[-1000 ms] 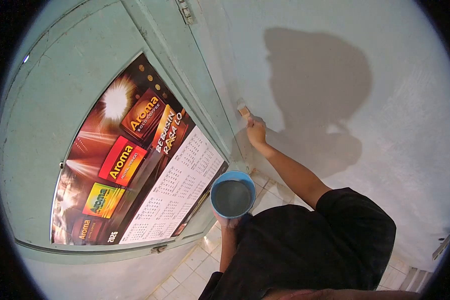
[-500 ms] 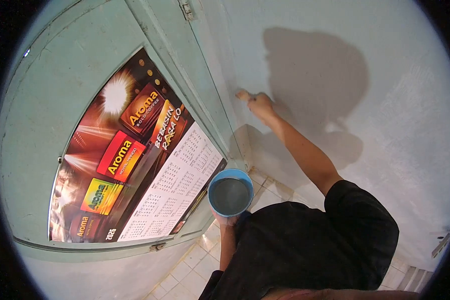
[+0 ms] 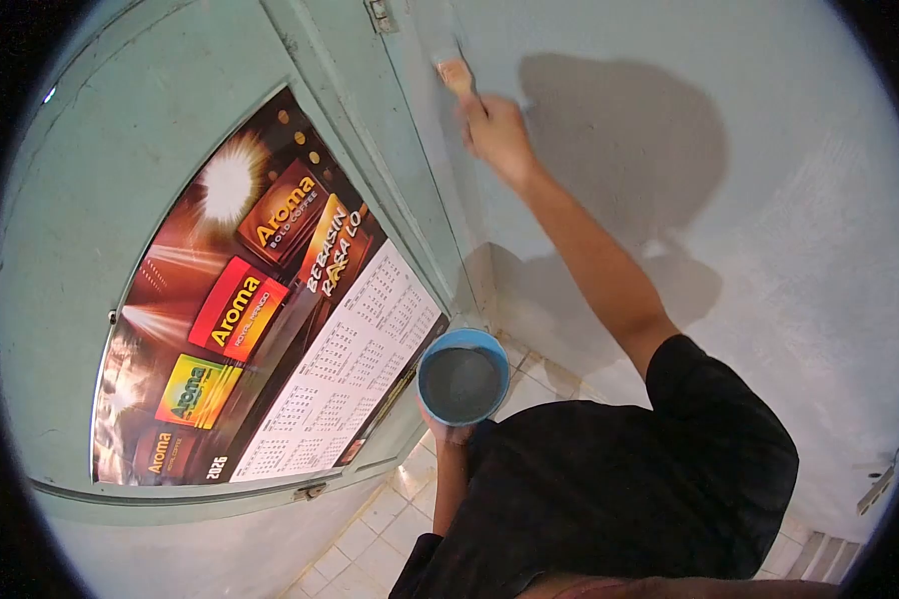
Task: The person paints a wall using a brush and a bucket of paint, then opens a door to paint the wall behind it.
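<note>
My right hand [image 3: 496,135] is closed around the handle of a paintbrush [image 3: 455,75]. The brush's bristle end is at the wall [image 3: 609,30], close to the green door frame; whether it touches cannot be made out for certain. Down at waist height my left hand [image 3: 448,427] grips a blue bucket [image 3: 505,384] from beneath and the side, its fingers partly hidden by the bucket. Grey liquid [image 3: 459,382], likely paint, fills part of the bucket.
On the left stands a pale green door [image 3: 170,110] bearing a large calendar poster [image 3: 310,389]. Hinges [image 3: 381,15] join it to the frame. White tiles [image 3: 385,519] cover the floor. My shadow [image 3: 629,150] falls across the wall.
My right hand has moved up the wall with the paintbrush, and the arm is stretched further. The bucket in my left hand has stayed nearly in place.
</note>
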The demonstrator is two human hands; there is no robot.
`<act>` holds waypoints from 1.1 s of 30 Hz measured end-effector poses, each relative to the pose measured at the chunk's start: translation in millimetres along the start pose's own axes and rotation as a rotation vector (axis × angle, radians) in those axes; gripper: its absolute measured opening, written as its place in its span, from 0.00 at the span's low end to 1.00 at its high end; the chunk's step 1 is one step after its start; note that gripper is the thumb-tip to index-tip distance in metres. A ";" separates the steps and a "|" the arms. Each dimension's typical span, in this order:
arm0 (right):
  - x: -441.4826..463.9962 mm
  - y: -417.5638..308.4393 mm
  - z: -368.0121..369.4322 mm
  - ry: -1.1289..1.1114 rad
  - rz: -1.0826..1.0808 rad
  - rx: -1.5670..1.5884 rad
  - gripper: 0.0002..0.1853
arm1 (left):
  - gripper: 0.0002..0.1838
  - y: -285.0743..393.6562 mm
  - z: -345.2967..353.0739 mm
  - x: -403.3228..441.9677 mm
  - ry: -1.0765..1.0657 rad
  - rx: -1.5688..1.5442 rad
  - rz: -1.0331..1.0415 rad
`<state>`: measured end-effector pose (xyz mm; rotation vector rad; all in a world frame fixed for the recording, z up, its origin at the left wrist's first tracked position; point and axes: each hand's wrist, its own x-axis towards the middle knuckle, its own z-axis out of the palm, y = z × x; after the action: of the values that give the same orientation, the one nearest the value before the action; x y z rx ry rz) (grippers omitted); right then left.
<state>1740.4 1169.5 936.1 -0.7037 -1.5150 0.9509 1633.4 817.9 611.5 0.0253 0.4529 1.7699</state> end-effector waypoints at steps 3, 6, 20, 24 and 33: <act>-40.5 93.5 14.3 0.115 0.000 -0.137 0.19 | 0.34 0.8 4.8 -3.2 -0.007 -0.006 0.024; -89.7 163.5 22.5 0.142 0.158 -0.073 0.19 | 0.36 0.4 7.4 -0.1 -0.029 0.004 0.068; -212.0 292.5 -12.4 -0.207 0.756 -0.658 0.26 | 0.34 -4.5 6.3 -21.5 -0.009 -0.047 0.137; -176.8 268.0 0.3 -0.138 0.630 -0.586 0.26 | 0.36 -2.1 -2.7 -34.2 -0.001 -0.079 0.137; -131.8 149.0 -22.1 0.085 0.365 -0.033 0.23 | 0.41 -7.5 -5.2 -41.1 0.002 -0.144 0.080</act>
<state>1772.4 1134.2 741.7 -1.0558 -1.3538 1.1529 1649.5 779.1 613.5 -0.0612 0.3289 1.8775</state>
